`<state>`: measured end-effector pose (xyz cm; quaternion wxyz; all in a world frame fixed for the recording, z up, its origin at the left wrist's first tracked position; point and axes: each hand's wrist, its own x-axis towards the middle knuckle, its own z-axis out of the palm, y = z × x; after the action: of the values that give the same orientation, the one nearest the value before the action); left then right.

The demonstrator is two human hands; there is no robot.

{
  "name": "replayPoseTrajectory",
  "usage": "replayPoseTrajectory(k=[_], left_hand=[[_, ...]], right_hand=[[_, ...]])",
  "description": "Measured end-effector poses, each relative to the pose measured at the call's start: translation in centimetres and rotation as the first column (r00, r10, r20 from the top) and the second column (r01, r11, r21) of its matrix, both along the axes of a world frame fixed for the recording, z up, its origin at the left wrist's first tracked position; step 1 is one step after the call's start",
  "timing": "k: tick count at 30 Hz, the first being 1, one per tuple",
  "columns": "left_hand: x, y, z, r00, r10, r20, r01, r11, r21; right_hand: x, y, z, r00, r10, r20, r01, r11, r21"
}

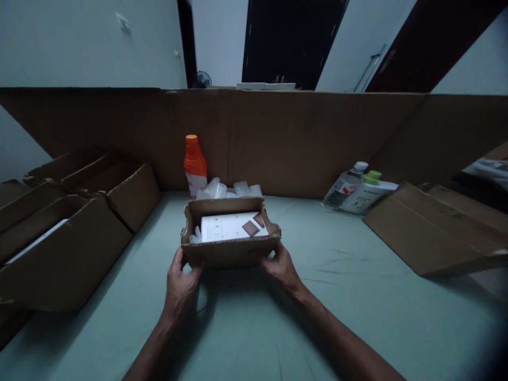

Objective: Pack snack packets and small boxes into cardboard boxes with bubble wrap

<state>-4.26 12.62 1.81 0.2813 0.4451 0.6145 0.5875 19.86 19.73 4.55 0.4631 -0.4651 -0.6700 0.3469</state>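
Cardboard box [230, 248] lies crosswise at 12 o'clock, left hand [180, 286] and right hand [281, 264] equally near, gripping its near corners.

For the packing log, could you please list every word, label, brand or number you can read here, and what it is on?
No text is legible.
White box in the small carton held by the left hand and right hand: faint print, too small to read.
Orange bottle: label blurred.
Clear bottle: red-and-white label, unreadable.
White green-capped bottle: print too blurred.
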Motion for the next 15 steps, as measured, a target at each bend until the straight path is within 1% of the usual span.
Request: replayPoseTrajectory(k=[2, 4, 6, 7, 9, 11, 13, 15], left_hand=[[-1.4, -3.1, -0.6, 0.997, 0.074, 0.003, -0.073, 0.994, -0.083], [-3.0, -5.7, -0.5, 0.984, 0.18, -0.02, -0.18, 0.966, -0.184], [-4.0, -6.9, 0.4, 0.968, 0.239, -0.071, -0.249, 0.944, -0.215], [-4.1, -6.9, 1.1, 0.966, 0.245, -0.087, -0.257, 0.947, -0.193], [-3.4, -6.2, 2.3, 0.974, 0.213, -0.081, -0.221, 0.969, -0.107], [-1.8, -5.2, 2.8, 0.988, 0.142, -0.063, -0.145, 0.989, -0.039], [0.2, -4.8, 2.5, 0.995, 0.066, -0.07, -0.068, 0.998, -0.019], [1.9, -5.3, 1.6, 0.995, -0.007, -0.1, 0.004, 1.0, -0.028]], right_hand=[[-0.8, -2.0, -0.1, 0.998, 0.048, 0.044, -0.052, 0.995, 0.084], [-2.1, -3.3, 0.2, 0.989, 0.117, 0.091, -0.13, 0.979, 0.158], [-3.5, -3.7, 1.0, 0.982, 0.155, 0.109, -0.173, 0.968, 0.18], [-4.0, -3.7, 1.5, 0.983, 0.152, 0.1, -0.168, 0.969, 0.179], [-4.2, -3.5, 2.5, 0.992, 0.104, 0.065, -0.114, 0.979, 0.17], [-3.0, -3.6, 2.9, 0.999, 0.025, 0.034, -0.031, 0.985, 0.171], [-0.6, -4.6, 2.4, 0.997, -0.066, 0.037, 0.058, 0.981, 0.186], [2.4, -6.5, 0.9, 0.985, -0.153, 0.078, 0.135, 0.97, 0.202]])
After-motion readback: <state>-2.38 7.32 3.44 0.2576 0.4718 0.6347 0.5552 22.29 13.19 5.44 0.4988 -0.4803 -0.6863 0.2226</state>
